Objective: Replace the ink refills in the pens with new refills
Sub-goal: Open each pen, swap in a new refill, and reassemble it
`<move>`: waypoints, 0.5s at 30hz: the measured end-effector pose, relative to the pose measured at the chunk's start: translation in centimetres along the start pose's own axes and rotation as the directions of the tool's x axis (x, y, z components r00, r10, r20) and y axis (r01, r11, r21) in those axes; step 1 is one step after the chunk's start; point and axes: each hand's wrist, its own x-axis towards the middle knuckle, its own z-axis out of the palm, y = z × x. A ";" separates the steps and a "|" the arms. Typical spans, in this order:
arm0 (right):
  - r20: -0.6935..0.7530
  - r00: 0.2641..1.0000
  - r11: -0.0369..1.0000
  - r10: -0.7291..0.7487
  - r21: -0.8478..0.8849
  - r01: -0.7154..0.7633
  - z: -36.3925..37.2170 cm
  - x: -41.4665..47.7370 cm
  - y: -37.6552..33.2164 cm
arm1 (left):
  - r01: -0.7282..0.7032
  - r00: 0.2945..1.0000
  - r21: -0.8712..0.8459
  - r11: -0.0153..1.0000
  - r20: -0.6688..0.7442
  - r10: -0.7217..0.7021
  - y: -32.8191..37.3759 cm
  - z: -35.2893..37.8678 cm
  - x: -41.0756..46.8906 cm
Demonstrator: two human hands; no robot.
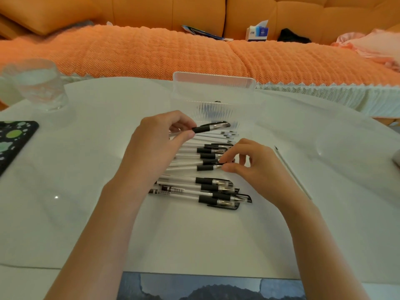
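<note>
Pens (pixel 216 188) lay piled mid-frame on the worktop (pixel 86 169), light, stiff, probably slick, best taken at the black sleeve; left hand (pixel 155 146) pinched a raised pen (pixel 213 126), right hand (pixel 259 169) pinched a piled pen (pixel 204 168) by its tip.

Under left hand (pixel 151 148), pen barrels (pixel 184 169) hidden; glass (pixel 39 85) blurred.

Orange sofa (pixel 194 9) spans frame top, orange textured cover (pixel 151 53) on seat; white desk (pixel 86 169) fills lower frame. Soft, even light.
</note>
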 end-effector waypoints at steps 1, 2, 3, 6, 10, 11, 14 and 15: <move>0.019 1.000 0.999 -0.001 -0.049 0.002 0.1 0.0 0.1 | -0.010 1.000 0.005 1.000 -0.004 0.010 0.1 0.1 0.3; 0.035 0.999 0.996 0.000 -0.090 0.003 0.1 0.0 0.1 | -0.023 1.000 0.008 1.000 -0.007 0.023 0.2 0.2 0.6; 0.049 0.999 0.992 0.000 -0.125 0.006 0.2 0.0 0.1 | -0.038 0.999 0.009 0.999 -0.011 0.038 0.3 0.3 0.9; 0.074 0.997 0.982 -0.006 -0.188 0.020 0.3 0.1 0.0 | -0.073 0.997 -0.002 0.997 -0.031 0.073 0.8 0.7 2.5; 0.099 0.995 0.981 -0.018 -0.193 0.037 0.5 0.3 -0.1 | -0.108 0.993 0.014 0.994 -0.046 0.109 1.4 1.3 5.4; 0.107 0.994 0.980 -0.021 -0.196 0.042 0.5 0.3 -0.1 | -0.113 0.992 0.031 0.993 -0.045 0.115 1.4 1.5 6.3; 0.114 0.993 0.984 -0.026 -0.172 0.045 0.2 0.3 -0.1 | -0.123 0.990 0.066 0.990 -0.060 0.127 1.4 2.1 8.9; 0.112 0.993 0.987 -0.028 -0.152 0.045 0.1 0.3 -0.1 | -0.117 0.991 0.075 0.990 -0.051 0.121 1.5 2.3 9.7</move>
